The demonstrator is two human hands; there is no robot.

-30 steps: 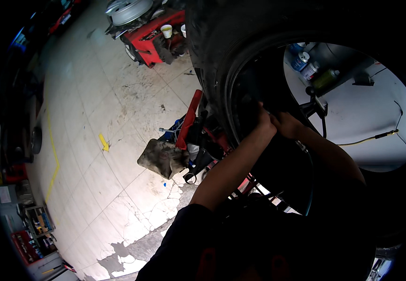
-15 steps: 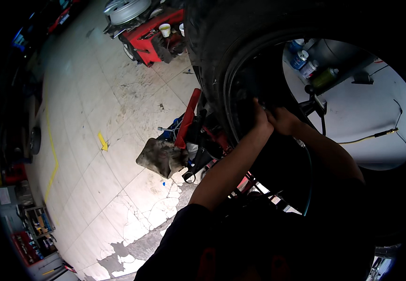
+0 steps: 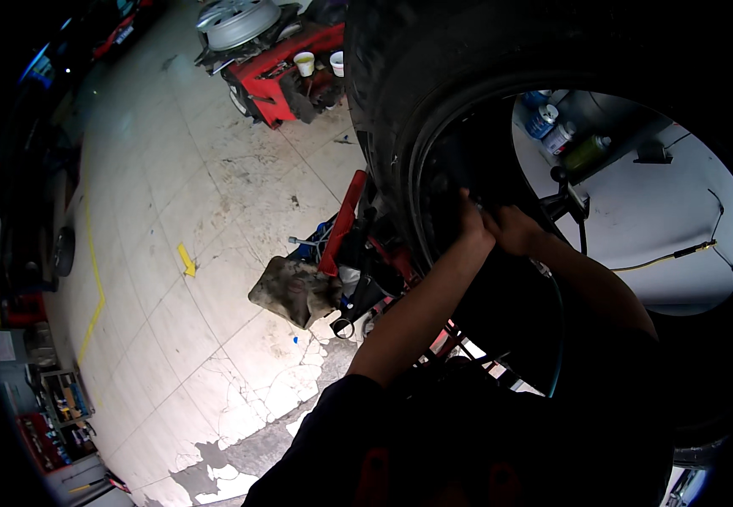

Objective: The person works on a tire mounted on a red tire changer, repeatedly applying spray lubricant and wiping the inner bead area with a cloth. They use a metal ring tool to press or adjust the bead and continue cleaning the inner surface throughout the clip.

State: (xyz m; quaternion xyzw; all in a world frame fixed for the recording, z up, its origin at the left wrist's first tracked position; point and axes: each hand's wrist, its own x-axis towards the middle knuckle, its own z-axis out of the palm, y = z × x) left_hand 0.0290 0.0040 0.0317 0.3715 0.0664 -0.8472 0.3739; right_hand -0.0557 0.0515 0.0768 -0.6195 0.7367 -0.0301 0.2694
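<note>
Left hand (image 3: pixel 474 226), right hand (image 3: pixel 515 231) side by side inside tyre (image 3: pixel 383 127); too dark, I cannot tell if pinching anything. I'd brace both, push evenly, add light.

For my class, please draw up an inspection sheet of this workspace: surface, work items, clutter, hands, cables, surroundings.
Surface: pale tiled floor, stained, cracked in places, bearing a yellow arrow
Work items: large black rubber tyre
Clutter: grimy brownish flat pad, long red bar
Hands: left hand and right hand close together at the tyre's opening; too dark to tell their grip
Cables: thin yellow hose with black fitting; thin blue-green hose
Surroundings: silver metal wheel rim near a red boxy unit; blue-and-white cylindrical can
</note>
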